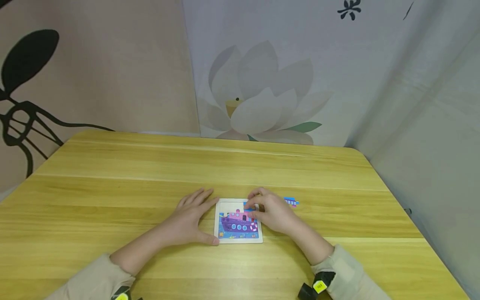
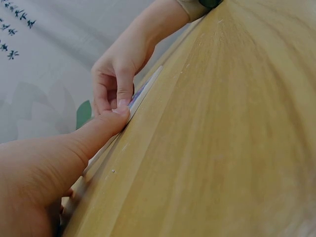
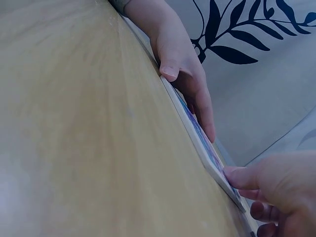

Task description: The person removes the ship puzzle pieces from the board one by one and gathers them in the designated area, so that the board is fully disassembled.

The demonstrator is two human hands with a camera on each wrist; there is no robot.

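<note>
A white-framed jigsaw puzzle (image 1: 240,226) with a purple and pink ship picture lies flat on the table, its upper part showing bare white backing. My left hand (image 1: 191,218) rests along its left side with fingers stretched out, the thumb touching the lower left corner. At the upper right of the tray, my right hand (image 1: 271,210) pinches a blue puzzle piece (image 1: 246,205) between thumb and fingers; the fingers hide much of it. Both wrist views show the puzzle nearly edge-on between the left hand (image 3: 185,74) and the right hand (image 2: 121,66).
One loose blue and pink puzzle piece (image 1: 291,202) lies on the table just right of the right hand, partly hidden by it. The wooden table (image 1: 150,162) reaches back to a curtain (image 1: 262,83) printed with a lotus.
</note>
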